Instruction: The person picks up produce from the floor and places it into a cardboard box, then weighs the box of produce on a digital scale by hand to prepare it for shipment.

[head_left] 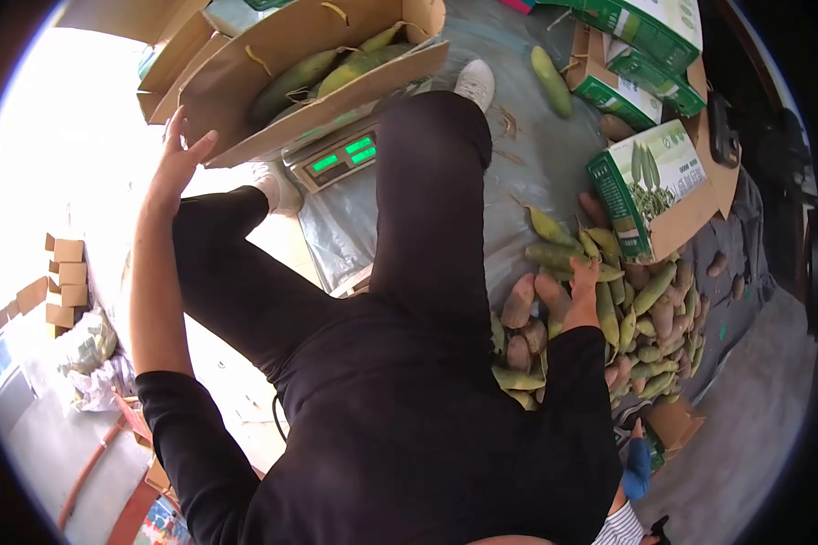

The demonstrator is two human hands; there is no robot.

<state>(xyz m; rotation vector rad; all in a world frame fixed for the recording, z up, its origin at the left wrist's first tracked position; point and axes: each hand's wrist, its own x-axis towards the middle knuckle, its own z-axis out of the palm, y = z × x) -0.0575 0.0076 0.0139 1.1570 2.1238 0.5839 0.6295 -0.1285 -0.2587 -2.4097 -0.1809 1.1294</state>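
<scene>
the left hand (177, 159) is raised with fingers spread and loose, its fingertips touching the near edge of an open cardboard box (245, 82) that sits on a scale (341, 156) with a green lit display; it grips nothing that shows. inside the box lie several green corn ears (323, 71), up and to the right of that hand, well past its fingertips. the right hand (583, 277) reaches down into a pile (641, 322) of green corn ears and brownish sweet potatoes (523, 300) on the grey sheet (527, 154); its fingers curl onto one ear at the top of the pile, though whether they have closed round it cannot be told. the pile spreads below and to the right of this hand, the potatoes just to its left. a single corn ear (552, 80) lies apart on the sheet, farther up. green and white printed cartons (650, 186) stand just above the pile, more of them near the top edge. the person's black trousered legs (432, 209) run between the two hands, a white shoe (475, 82) beside the box
</scene>
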